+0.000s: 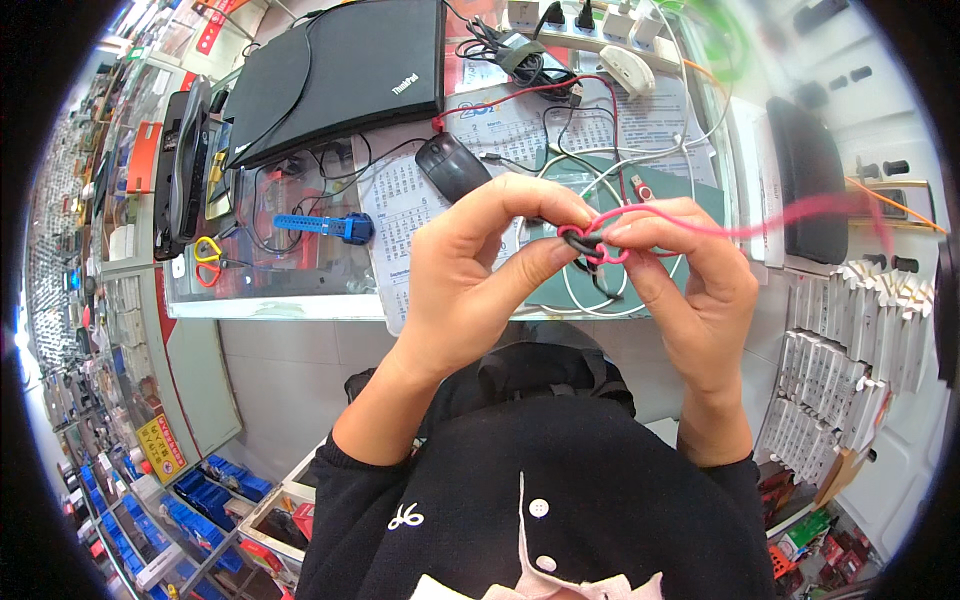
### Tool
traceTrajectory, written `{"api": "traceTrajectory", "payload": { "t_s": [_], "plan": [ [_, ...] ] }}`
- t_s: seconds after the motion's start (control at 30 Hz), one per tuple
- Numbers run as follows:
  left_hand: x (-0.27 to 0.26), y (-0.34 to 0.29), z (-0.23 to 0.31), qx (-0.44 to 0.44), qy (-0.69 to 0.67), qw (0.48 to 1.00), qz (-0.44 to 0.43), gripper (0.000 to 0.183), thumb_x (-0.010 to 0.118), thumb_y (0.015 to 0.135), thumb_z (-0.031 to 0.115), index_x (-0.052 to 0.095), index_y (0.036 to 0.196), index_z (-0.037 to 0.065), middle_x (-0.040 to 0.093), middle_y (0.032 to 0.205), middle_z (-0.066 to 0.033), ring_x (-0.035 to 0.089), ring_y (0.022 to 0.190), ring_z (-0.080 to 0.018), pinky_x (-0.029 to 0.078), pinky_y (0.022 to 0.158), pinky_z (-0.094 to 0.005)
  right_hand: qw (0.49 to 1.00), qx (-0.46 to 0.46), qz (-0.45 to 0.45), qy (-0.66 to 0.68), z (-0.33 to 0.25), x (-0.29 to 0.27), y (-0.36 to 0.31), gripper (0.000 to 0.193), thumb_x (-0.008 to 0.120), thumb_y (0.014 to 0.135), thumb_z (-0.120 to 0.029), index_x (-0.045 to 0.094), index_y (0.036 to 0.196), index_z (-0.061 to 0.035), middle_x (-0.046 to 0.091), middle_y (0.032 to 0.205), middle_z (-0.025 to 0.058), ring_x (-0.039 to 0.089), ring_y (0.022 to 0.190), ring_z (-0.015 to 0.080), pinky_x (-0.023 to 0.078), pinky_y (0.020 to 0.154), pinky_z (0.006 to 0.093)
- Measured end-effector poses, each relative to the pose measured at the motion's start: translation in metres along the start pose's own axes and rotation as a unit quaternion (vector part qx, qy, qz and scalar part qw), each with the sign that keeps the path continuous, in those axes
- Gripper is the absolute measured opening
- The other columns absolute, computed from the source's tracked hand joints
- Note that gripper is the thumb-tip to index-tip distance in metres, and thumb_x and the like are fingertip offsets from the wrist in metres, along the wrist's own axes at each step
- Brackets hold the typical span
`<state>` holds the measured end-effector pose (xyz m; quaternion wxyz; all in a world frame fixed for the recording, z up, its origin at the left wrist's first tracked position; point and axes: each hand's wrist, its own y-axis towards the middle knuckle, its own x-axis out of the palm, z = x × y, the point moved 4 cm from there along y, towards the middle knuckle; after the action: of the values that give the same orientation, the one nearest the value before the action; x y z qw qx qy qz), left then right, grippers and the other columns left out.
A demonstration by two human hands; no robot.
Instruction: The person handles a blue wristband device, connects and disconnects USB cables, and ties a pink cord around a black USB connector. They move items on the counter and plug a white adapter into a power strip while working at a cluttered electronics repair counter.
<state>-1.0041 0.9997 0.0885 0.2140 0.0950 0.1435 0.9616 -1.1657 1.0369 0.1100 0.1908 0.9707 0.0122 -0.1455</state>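
Observation:
Above the counter's front edge, both hands meet in front of me. My left hand [455,275] pinches a small black looped piece [582,240] between thumb and forefinger. A pink cord [735,231] winds around this piece in small loops. Thumb and fingers of my right hand [700,290] are closed on the cord at the other side of the piece. The cord's free length runs off to the right, smeared by motion. The fingertips partly cover the looped piece, so its exact kind does not show.
A black laptop [340,80], closed, lies at the back left. Nearer are a black mouse [452,168], a blue wristwatch [325,227] and yellow-and-red scissors [208,262]. Tangled cables [515,55] and a power strip [590,42] sit behind. White boxes [830,350] are stacked at the right.

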Motion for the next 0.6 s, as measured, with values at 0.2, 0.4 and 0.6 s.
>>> {"api": "traceTrajectory", "payload": {
  "t_s": [0.2, 0.4, 0.6],
  "plan": [
    [0.002, -0.003, 0.016, 0.196, 0.244, 0.947, 0.075, 0.032, 0.075, 0.06, -0.002, 0.07, 0.09, 0.007, 0.058, 0.087, -0.0081, 0.058, 0.084, -0.0214, 0.046, 0.075, -0.0297, 0.997, 0.022, -0.018, 0.078, 0.0, 0.002, -0.002, 0.017, 0.064, 0.077, -0.002, 0.061, 0.093, 0.0033, 0.063, 0.094, 0.0105, 0.06, 0.09, 0.0177, 0.045, 0.083, 0.0309],
    [0.006, -0.008, 0.018, 0.225, 0.275, 0.933, 0.06, 0.035, 0.075, 0.056, -0.005, 0.071, 0.089, 0.006, 0.057, 0.081, -0.005, 0.058, 0.068, -0.0153, 0.047, 0.058, -0.0241, 0.99, 0.078, 0.025, 0.116, -0.003, 0.004, -0.003, 0.019, 0.064, 0.084, -0.01, 0.061, 0.096, 0.0044, 0.065, 0.089, 0.0111, 0.063, 0.08, 0.0162, 0.049, 0.076, 0.0276],
    [0.001, -0.013, 0.015, 0.222, 0.252, 0.94, 0.063, 0.03, 0.073, 0.06, -0.008, 0.07, 0.088, 0.004, 0.059, 0.087, -0.008, 0.061, 0.073, -0.0162, 0.05, 0.062, -0.0245, 0.984, 0.11, -0.061, 0.122, -0.002, 0.001, 0.005, 0.011, 0.059, 0.084, 0.001, 0.059, 0.094, 0.006, 0.065, 0.087, 0.0152, 0.063, 0.078, 0.0174, 0.05, 0.073, 0.0275]
  ]
}}
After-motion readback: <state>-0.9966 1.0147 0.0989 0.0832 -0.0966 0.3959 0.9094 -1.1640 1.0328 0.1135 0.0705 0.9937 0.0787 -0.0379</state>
